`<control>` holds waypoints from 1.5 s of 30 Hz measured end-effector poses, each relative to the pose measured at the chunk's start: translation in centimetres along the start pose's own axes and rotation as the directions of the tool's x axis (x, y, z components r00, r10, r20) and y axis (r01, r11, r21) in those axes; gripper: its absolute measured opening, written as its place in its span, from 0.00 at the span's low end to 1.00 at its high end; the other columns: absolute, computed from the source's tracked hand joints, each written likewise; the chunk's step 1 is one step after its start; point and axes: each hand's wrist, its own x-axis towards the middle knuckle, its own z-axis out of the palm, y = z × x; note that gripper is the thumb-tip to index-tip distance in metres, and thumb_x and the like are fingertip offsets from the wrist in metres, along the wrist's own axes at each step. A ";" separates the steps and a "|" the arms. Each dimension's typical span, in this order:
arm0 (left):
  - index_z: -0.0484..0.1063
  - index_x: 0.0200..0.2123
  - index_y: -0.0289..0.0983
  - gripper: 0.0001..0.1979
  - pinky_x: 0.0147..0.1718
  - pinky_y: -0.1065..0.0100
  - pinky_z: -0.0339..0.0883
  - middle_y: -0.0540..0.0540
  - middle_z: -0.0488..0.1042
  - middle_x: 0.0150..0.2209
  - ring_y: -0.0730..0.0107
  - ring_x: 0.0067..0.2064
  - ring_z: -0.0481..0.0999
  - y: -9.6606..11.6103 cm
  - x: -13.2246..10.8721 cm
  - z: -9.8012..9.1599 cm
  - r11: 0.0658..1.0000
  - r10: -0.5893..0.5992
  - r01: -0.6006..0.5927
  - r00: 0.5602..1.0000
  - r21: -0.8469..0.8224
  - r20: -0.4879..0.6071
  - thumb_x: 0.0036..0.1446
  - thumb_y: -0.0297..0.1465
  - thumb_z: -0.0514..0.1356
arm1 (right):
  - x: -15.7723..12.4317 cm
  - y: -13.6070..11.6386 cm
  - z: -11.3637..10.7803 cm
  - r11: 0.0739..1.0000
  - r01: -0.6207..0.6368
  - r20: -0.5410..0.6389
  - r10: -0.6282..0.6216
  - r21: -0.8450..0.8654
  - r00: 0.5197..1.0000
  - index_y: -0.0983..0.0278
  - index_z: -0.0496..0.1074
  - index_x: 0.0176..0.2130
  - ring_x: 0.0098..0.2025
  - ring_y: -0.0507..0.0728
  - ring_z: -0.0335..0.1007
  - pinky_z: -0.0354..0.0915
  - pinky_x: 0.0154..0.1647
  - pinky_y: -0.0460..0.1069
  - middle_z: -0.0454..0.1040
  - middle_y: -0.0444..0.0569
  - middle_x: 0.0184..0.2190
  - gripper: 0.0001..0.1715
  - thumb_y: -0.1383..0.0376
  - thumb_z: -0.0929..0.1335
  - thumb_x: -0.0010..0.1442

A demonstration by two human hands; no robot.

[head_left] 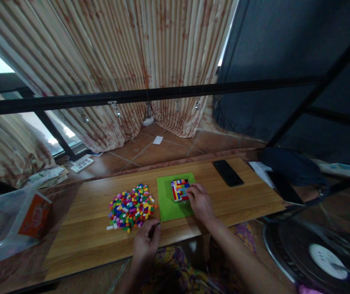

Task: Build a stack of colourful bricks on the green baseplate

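Green studded plate (pixel 165 200) is where the action is, with the block (pixel 179 190) of coloured bricks sitting on it, right by the right fingers (pixel 195 188). Those are bunched narrow at the block's near-right edge, and I can't tell if there's a brick between them. The right hand (pixel 201 205) looks to be at the fitting or pressing step, if I had to call it. The left hand (pixel 145 241) is down by the near edge of the tabletop (pixel 86 224), thumb and fingertips close together. Could be pinching something tiny and dark, can't tell honestly.

As I read it, the next move calls for a steady left hand plus a small, square push from the right fingers so the studs line up without knocking neighbours.

Head count: two hands, one plate, one block on it. One pile (pixel 132 206) of loose bricks, just past the left fingers, way too many and too small to count. Same with the block's bricks, they blur together. One phone (pixel 227 172) lies beyond the right fingers, off to their right, and one clear bin (pixel 6 222) with one orange label (pixel 36 215) is well left of the left fingers.
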 end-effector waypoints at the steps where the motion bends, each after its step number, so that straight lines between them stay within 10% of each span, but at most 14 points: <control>1: 0.75 0.35 0.38 0.11 0.34 0.67 0.70 0.47 0.77 0.32 0.66 0.34 0.77 -0.1 0.0 -0.1 1.000 0.005 -0.005 1.000 0.000 0.013 0.57 0.38 0.57 | 0.1 -0.1 0.0 1.000 0.014 0.005 -0.014 -0.001 1.000 0.60 0.73 0.34 0.45 0.59 0.68 0.65 0.48 0.53 0.72 0.52 0.41 0.09 0.66 0.63 0.62; 15: 0.75 0.35 0.39 0.12 0.34 0.68 0.69 0.47 0.77 0.32 0.67 0.33 0.76 0.0 -0.2 0.3 1.000 -0.010 0.010 1.000 -0.002 -0.015 0.58 0.39 0.55 | -0.8 0.5 -1.4 0.782 -0.330 -0.005 0.392 0.529 0.920 0.63 0.73 0.37 0.33 0.56 0.73 0.69 0.37 0.52 0.77 0.50 0.33 0.17 0.53 0.68 0.57; 37: 0.75 0.36 0.39 0.10 0.35 0.69 0.69 0.47 0.76 0.32 0.68 0.33 0.76 -0.5 -0.1 0.1 0.998 0.023 -0.025 0.999 0.051 0.049 0.58 0.36 0.55 | 0.5 -0.8 -1.3 0.979 0.029 0.117 -0.005 -0.202 0.993 0.61 0.74 0.31 0.38 0.58 0.68 0.62 0.41 0.51 0.73 0.52 0.33 0.13 0.66 0.62 0.62; 45: 0.75 0.36 0.40 0.10 0.35 0.68 0.70 0.47 0.77 0.32 0.68 0.33 0.76 -0.8 -0.2 0.4 0.997 0.038 -0.040 0.999 0.060 0.033 0.58 0.36 0.55 | 1.1 0.1 -0.2 0.971 -0.239 -0.001 0.239 -0.022 0.971 0.62 0.74 0.29 0.31 0.57 0.70 0.64 0.35 0.51 0.76 0.50 0.30 0.10 0.60 0.65 0.56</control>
